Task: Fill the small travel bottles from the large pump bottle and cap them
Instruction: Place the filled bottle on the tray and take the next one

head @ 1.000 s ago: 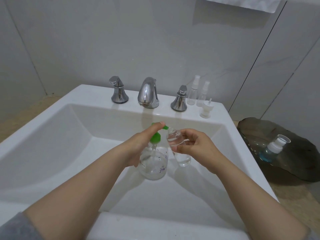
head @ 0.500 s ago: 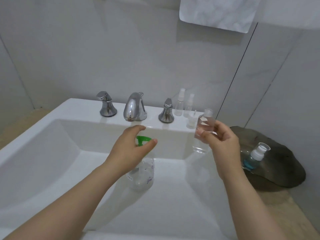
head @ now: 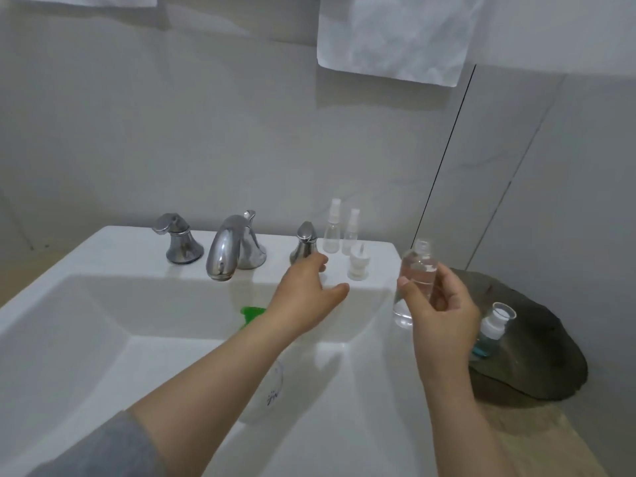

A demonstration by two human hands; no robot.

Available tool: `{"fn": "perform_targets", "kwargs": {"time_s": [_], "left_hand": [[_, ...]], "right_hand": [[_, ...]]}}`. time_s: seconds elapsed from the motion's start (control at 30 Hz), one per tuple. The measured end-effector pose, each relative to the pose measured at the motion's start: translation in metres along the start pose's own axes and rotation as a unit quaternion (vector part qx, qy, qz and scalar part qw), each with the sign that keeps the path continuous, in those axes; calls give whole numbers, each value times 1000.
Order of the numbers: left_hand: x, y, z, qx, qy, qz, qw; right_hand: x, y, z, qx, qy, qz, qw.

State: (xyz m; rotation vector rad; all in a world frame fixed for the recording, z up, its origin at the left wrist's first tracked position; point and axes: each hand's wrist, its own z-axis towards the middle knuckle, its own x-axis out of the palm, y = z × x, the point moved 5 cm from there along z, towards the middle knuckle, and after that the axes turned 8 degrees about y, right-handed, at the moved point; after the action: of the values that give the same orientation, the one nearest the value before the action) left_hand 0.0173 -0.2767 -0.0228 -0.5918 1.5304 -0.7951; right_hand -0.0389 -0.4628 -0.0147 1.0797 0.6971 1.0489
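The hands differ: right hand (head: pixel 444 318) grips an uncapped travel bottle (head: pixel 418 270), left hand (head: pixel 306 297) hovers with relaxed fingers, empty.

There are two capped spray bottles (head: pixel 331 232) (head: pixel 351 235); one uncapped bottle (head: pixel 418 270); one loose spray cap (head: pixel 359 265); one large pump bottle (head: pixel 253 314); one blue-filled bottle (head: pixel 492 325); two tap handles (head: pixel 177 242) (head: pixel 304 242); one spout (head: pixel 230 253); one sink (head: pixel 103 256); one dark dish (head: pixel 537 356); two hanging cloths (head: pixel 392 36) (head: pixel 79 0); two hands (head: pixel 306 294) (head: pixel 444 315).

The left forearm (head: pixel 223 373) hides most of the pump bottle (head: pixel 275 387), bar its green head (head: pixel 253 313). At 12 o'clock, the top edge crops the towel (head: pixel 389 39).
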Motion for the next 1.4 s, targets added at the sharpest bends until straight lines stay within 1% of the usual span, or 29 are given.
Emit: {"fn": "perform_targets", "kwargs": {"time_s": [0.17, 0.37, 0.6, 0.7, 0.8, 0.9, 1.0, 1.13, 1.2, 1.3, 1.4], "left_hand": [[13, -10, 19, -11, -26, 26, 999], [22, -20, 35, -28, -26, -43, 998], [26, -26, 58, -17, -54, -88, 994], [22, -24, 51, -8, -70, -114, 991], [9, -26, 29, 21, -70, -141, 987], [-14, -31, -3, 51, -69, -139, 987], [-32, -38, -34, 76, -29, -139, 987], [-51, -45, -63, 65, 20, -53, 996], [-61, -50, -74, 68, 17, -62, 996], [-78, -58, -90, 79, -13, -89, 993], [-87, -67, -100, 94, 0, -64, 994]], "right_hand": [[0, -5, 3, 6, -3, 15, 1000], [-4, -6, 6, 6, -15, 24, 1000], [-3, -10, 6, 21, -18, 26, 999], [-2, -9, 6, 21, -14, 34, 999], [-1, -9, 4, 25, -3, 43, 999], [2, -5, -2, 29, 29, 45, 998], [7, 6, -17, 37, 91, 51, 994], [12, 29, -37, 35, 182, 49, 981], [11, 39, -47, 36, 216, 39, 975], [5, 44, -61, 38, 232, 22, 972], [1, 48, -70, 36, 237, -5, 971]]}}
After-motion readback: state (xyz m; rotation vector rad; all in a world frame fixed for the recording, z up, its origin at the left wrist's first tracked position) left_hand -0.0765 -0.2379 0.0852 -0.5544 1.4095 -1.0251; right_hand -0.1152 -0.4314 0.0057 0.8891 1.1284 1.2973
